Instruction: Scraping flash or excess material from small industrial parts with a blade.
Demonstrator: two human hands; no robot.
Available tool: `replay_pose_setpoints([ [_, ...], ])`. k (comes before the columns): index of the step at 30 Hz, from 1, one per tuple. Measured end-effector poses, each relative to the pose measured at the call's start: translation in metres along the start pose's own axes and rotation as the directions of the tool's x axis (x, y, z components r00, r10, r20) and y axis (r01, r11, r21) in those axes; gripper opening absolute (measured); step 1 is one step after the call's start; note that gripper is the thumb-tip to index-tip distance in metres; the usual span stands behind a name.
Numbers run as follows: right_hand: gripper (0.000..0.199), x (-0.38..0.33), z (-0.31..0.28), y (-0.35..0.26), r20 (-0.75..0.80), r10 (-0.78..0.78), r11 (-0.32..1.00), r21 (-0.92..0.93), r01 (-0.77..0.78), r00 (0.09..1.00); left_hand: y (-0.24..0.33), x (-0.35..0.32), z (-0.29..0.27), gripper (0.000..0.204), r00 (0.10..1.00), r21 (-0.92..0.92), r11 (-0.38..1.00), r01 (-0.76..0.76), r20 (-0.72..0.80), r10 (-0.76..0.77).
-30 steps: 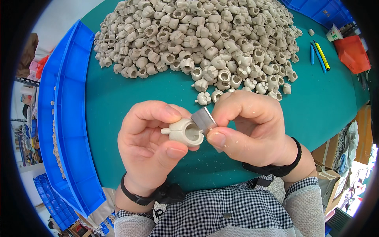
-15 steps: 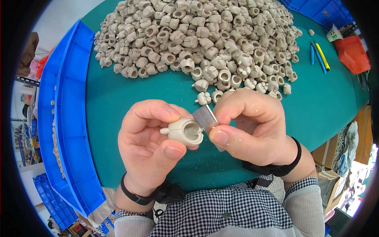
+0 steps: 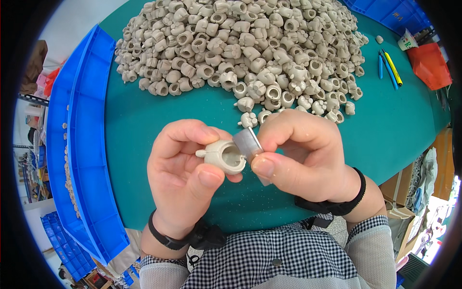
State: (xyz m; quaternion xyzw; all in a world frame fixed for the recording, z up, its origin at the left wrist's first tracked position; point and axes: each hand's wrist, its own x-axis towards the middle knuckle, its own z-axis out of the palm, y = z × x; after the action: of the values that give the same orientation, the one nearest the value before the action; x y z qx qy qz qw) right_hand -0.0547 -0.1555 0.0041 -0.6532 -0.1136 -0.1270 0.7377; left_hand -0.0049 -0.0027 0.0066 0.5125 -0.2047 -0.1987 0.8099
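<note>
Between the thumb and fingers of my left hand (image 3: 185,168) is a small hollow beige figure part (image 3: 215,155), its round opening turned toward the right and a small knob on its left end. My right hand (image 3: 303,156) pinches a thin flat metal blade (image 3: 249,143) between thumb and forefinger. The blade's edge is at the rim of the opening, where a ragged bit of material shows. Just beyond my hands lies a large heap of similar beige parts (image 3: 240,48), many with round openings.
The green table top (image 3: 139,130) carries pale crumbs near me. Blue bins stand along the left (image 3: 89,144) and at the far right (image 3: 390,17). Blue-handled cutters (image 3: 387,70), a yellow tool (image 3: 393,69), a red pouch (image 3: 429,66) and a white cup (image 3: 407,41) lie at the right.
Both hands and the beige part have shifted slightly. The blade has tilted a little and shows more of its flat face, still at the rim.
</note>
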Motion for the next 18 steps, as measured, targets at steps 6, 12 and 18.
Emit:
replay_pose_setpoints([
  [6,0.004,0.0006,-0.0022,-0.0029,0.095,0.198,0.883,0.414,-0.22,0.976,-0.003,0.0035,-0.007,0.035,0.993,-0.325,0.939,0.114,0.067,-0.097],
  [12,0.004,0.0003,-0.0033,-0.004,0.074,0.217,0.847,0.482,-0.225,0.973,-0.001,0.0042,-0.0081,0.031,0.973,-0.496,0.838,0.226,0.153,-0.172],
  [18,0.004,0.0013,-0.0031,-0.0039,0.074,0.209,0.85,0.479,-0.219,0.975,-0.0011,0.0039,-0.0082,0.032,0.968,-0.556,0.794,0.246,0.178,-0.175],
])
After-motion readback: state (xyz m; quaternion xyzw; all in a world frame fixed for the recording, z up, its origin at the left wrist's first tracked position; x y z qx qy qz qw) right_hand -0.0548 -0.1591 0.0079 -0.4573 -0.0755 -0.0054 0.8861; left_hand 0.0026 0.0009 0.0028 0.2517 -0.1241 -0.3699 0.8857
